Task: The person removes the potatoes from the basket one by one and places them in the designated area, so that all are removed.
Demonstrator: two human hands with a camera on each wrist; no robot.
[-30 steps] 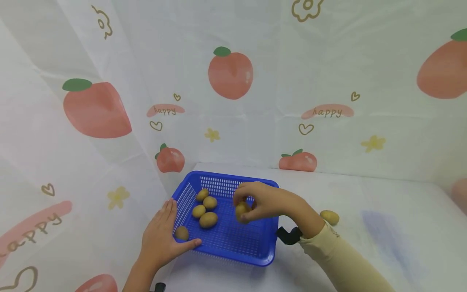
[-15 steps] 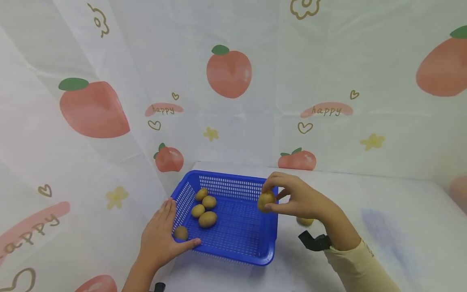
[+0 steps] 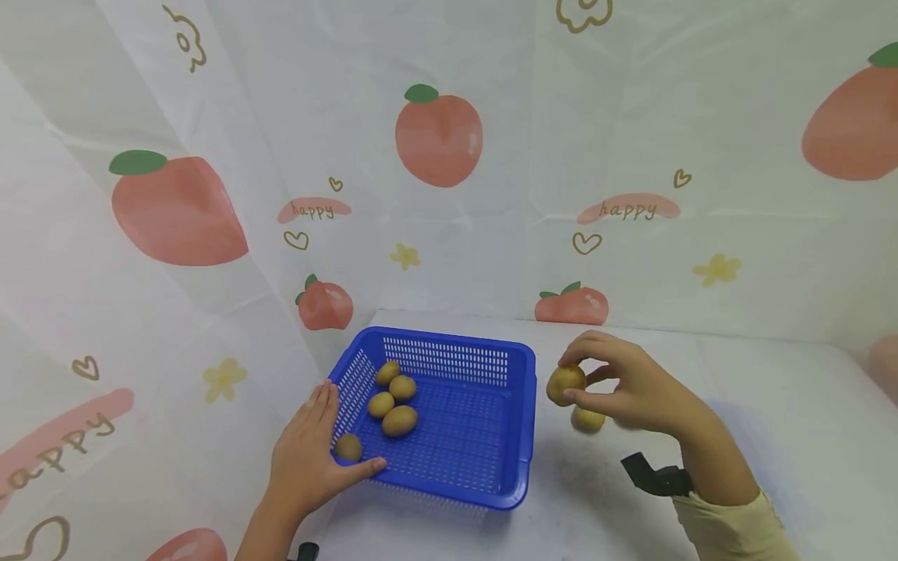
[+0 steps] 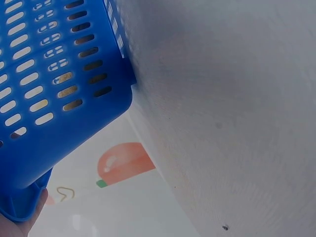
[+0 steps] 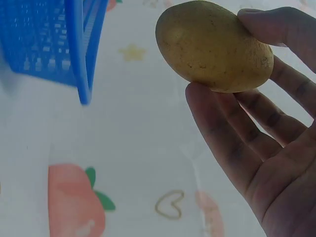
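My left hand (image 3: pixel 306 460) rests on the left near corner of a blue plastic basket (image 3: pixel 515 436), fingers straight along the left rim and thumb on the front rim. Inside the basket several potatoes (image 3: pixel 400 421) lie toward the left. My right hand (image 3: pixel 634 389) pinches another potato (image 3: pixel 566 385) between thumb and fingertips, just outside the basket's right side. That held potato (image 5: pixel 215 47) shows clearly in the right wrist view. Below it, a loose potato (image 3: pixel 588 420) lies on the table. The left wrist view shows the basket's slotted wall (image 4: pixel 74 116) and little of the hand.
A white cloth printed with fruit and hearts (image 3: pixel 491 234) hangs behind and at the left of the white table (image 3: pixel 582 499). The basket stands near the left cloth. A bluish stain (image 3: pixel 754 452) marks the tabletop at the right.
My right hand has carried the held potato from above the basket, over its right rim, to the right of it. The left hand and the basket's potatoes have stayed in place.
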